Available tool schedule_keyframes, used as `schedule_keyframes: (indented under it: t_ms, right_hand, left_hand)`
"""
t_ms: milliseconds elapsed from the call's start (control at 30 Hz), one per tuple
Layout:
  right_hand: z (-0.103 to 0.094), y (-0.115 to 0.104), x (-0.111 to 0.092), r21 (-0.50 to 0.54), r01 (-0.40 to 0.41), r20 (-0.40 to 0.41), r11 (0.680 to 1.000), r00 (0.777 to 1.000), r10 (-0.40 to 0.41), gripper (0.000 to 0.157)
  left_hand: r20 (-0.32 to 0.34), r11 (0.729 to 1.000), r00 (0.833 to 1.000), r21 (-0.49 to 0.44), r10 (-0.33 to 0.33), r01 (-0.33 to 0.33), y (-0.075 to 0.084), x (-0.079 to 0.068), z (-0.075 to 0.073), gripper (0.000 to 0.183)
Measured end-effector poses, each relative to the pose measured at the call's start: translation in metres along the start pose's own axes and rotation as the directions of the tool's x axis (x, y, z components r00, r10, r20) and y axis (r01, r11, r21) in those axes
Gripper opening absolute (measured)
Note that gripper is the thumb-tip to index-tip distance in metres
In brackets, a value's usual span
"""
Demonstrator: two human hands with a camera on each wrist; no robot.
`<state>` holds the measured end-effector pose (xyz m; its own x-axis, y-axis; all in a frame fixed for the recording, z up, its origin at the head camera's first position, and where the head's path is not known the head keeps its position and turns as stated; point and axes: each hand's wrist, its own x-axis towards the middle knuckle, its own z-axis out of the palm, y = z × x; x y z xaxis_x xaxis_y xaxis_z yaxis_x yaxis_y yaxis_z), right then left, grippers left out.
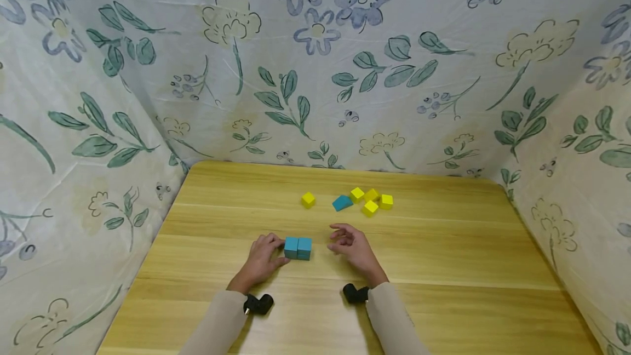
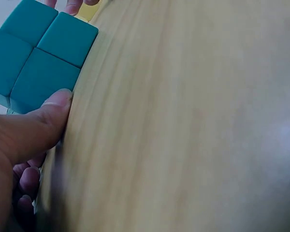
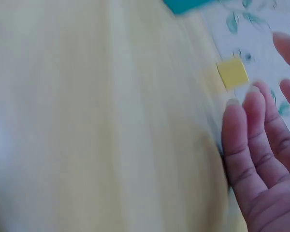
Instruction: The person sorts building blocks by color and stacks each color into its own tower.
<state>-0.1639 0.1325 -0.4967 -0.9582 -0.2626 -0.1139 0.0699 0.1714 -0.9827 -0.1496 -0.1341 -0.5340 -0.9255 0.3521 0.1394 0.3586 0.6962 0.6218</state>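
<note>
Several blue cubes (image 1: 298, 248) are stacked two wide and two high on the table. My left hand (image 1: 263, 259) holds the left side of the stack, its thumb against the lower near corner and its index finger reaching toward the back. In the left wrist view, the thumb (image 2: 48, 118) touches a lower cube, while the fingers behind are partly hidden. To the right of the stack, and apart from it, my right hand (image 1: 352, 248) has loosely bent fingers and nothing in them. The right wrist view shows its fingertips apart, with a yellow block (image 3: 233, 73) beyond them.
Farther back on the wooden table (image 1: 443, 234) lie a lone yellow cube (image 1: 308, 200), a blue block (image 1: 342, 202) with a slanted outline, and a cluster of several yellow cubes (image 1: 370, 208). Floral cloth (image 1: 315, 97) hangs around the back and sides.
</note>
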Motion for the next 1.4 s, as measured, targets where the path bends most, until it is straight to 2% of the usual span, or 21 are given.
schedule_keyframes:
  t_ms: [167,367,900,1167,1400]
  right_hand:
    - [-0.021,0.020,0.016,0.045,-0.030,-0.145,0.999,0.989,0.036,0.045]
    - [-0.036,0.019,0.033,0.059,-0.056,-0.198,0.997,0.978,0.067,0.045]
    - [-0.052,0.022,0.072,-0.012,-0.109,-0.208,0.994,0.973,0.104,0.050]
    - [-0.057,0.019,0.085,-0.106,-0.165,-0.150,0.981,0.977,0.148,0.051]
    - [-0.058,0.019,0.090,-0.099,-0.186,-0.103,0.978,0.979,0.176,0.051]
  left_hand:
    - [-0.001,1.000,1.000,0.003,0.001,-0.001,0.000,0.001,0.001,0.036]
    - [0.000,1.000,1.000,0.004,0.005,-0.005,-0.001,0.001,0.001,0.037]
    - [0.000,1.000,1.000,0.002,0.021,-0.021,0.000,0.000,-0.001,0.038]
    - [-0.002,1.000,1.000,0.003,0.012,-0.012,-0.001,-0.001,-0.001,0.036]
    - [0.005,1.000,1.000,0.001,0.011,-0.011,0.000,-0.001,-0.001,0.038]
